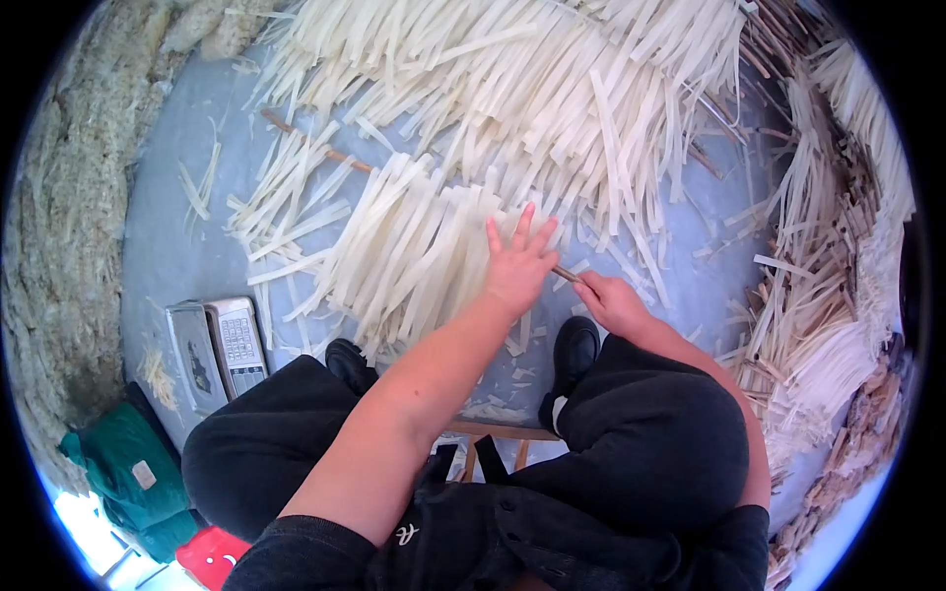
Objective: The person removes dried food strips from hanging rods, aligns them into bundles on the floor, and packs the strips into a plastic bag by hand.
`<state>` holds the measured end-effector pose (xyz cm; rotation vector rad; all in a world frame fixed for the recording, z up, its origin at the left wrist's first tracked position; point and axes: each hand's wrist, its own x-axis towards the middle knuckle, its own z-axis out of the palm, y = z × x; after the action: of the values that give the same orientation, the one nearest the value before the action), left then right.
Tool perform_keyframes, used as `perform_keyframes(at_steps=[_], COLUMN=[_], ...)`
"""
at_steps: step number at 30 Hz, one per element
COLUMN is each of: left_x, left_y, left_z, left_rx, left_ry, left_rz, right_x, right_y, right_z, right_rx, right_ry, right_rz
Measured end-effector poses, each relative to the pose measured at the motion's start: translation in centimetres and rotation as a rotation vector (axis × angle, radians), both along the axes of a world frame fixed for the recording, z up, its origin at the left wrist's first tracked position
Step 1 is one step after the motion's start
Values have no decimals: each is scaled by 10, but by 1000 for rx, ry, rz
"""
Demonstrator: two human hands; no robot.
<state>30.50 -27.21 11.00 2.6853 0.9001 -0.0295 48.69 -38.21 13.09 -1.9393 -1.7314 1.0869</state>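
Note:
My right hand [613, 301] is closed around the near end of a thin brown wooden stick [565, 274]. My left hand [519, 268] lies palm down with fingers spread, touching the top ends of a row of pale, flat strips [404, 241]. The row lies over the stick's middle and hides it. Beyond the row, a brown length of stick [340, 158] in line with the held end shows at the upper left. What the strips are made of, I cannot tell.
A large layer of similar strips [512, 89] covers the floor ahead. A digital scale [236, 340] stands at left, near a green bag [123, 468]. Fibrous material [74, 236] is heaped along the left edge. More strips and sticks [798, 335] pile up on the right.

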Motion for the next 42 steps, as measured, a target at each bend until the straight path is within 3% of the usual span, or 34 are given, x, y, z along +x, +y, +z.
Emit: perform_keyframes(at_steps=[4, 6, 10, 12, 13, 15, 20, 24, 26, 28, 30, 34, 36, 38, 42], left_x=[3, 3, -13, -17, -18, -19, -32, -36, -33, -37, -39, -49, -53, -52, -43], left_y=[-6, -6, 23, 38, 45, 51, 69, 59, 44, 32, 25, 2, 2, 6, 19], left_z=[5, 10, -5, -11, -1, 3, -19, -3, -4, 0, 1, -3, -2, 2, -2], left_rx=[-107, -160, -91, -45, -94, -147, -130, -130, -156, -133, -114, -55, -9, -81, -76], left_ry=[-75, -103, -42, -62, 34, 128, 89, 215, 183, 156, 136, 97, 63, 29, 112], left_rz=[64, 86, 130, 182, 187, 187, 293, 197, 197, 169, 179, 130, 128, 97, 131], right_x=[6, 11, 15, 16, 19, 27, 76, 105, 109, 98, 60, -17, -16, -17, 4], right_y=[-7, 0, -2, -24, -32, -49, -127, -200, -212, -190, -139, -57, -58, -62, -99], right_z=[1, 4, 15, 11, 13, 18, 40, 46, 46, 43, 42, 56, 33, 35, 34], right_rx=[-15, -296, -576, -154, -154, 81, 81, -52, -34, -177, -101, -290, -335, -257, -7], right_ry=[-71, 252, 455, 50, 42, -343, -629, -903, -887, -791, -388, 224, 153, -178, -387], right_rz=[-12, -69, -159, -25, -26, 37, 7, -89, -138, -230, -226, -101, -93, -44, -58])
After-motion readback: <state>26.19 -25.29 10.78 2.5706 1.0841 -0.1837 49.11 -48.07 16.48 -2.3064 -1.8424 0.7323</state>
